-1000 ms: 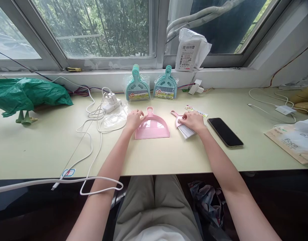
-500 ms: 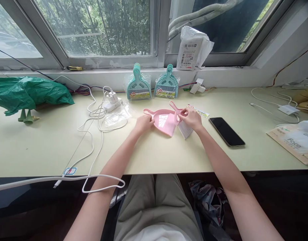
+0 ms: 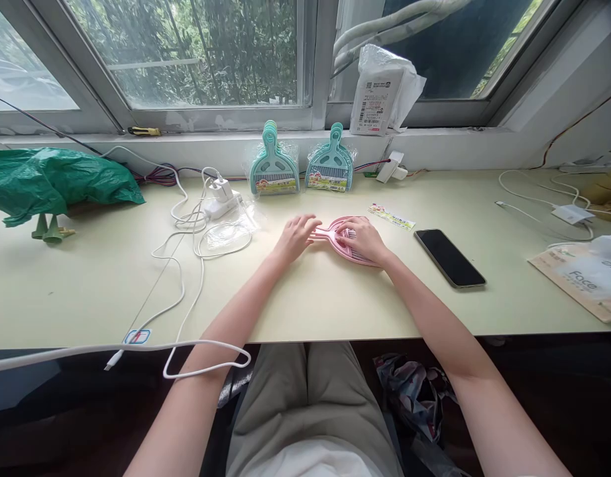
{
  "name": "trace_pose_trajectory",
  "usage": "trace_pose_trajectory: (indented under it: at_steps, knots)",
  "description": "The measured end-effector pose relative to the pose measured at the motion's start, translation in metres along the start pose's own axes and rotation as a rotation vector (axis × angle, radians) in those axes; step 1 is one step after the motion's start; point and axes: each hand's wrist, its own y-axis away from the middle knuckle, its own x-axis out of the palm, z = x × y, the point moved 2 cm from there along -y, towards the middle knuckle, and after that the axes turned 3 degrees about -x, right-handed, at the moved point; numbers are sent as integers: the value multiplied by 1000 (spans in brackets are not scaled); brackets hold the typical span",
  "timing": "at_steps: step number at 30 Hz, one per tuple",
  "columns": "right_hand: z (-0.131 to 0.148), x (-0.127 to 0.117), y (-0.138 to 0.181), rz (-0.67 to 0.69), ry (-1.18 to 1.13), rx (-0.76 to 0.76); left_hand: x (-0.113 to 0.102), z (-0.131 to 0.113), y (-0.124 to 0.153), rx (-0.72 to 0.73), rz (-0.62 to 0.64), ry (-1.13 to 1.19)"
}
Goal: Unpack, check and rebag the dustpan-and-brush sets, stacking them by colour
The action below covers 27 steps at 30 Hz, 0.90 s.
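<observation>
A small pink dustpan lies on the table with its handle pointing left. The matching pink hand brush rests in the pan, the two handles lined up. Over the brush, my right hand has its fingers bent onto the brush body, hiding part of it and of the pan. My left hand is at the handle ends, fingers apart and partly in front of them; whether it touches them is hard to tell. A printed card label lies just behind my right hand.
Two packs of teal dustpan sets stand against the wall. A black phone lies to the right. White cables and a clear plastic wrapper are on the left, near a green bag. A tissue pack lies far right.
The brush has been laid into the dustpan, which has turned and moved right so its handle points left. My left hand has loosened from the pan, its fingers now spread.
</observation>
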Motion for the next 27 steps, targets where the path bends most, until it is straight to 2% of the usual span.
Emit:
trace_pose_trajectory:
  at_steps: [3,7,13,21,27]
  knots:
    - [3,1,-1,20,-33,-40,4,8,1,48,89,65]
    - [5,-1,-1,36,-64,-72,5,4,3,115,146,95]
    - [-1,-2,-2,54,-100,-84,-3,-9,3,174,89,259]
    - [-6,2,-3,39,-115,-89,3,-22,2,314,-17,-195]
    - [-1,1,-4,24,-77,-74,4,-17,-1,333,20,-282]
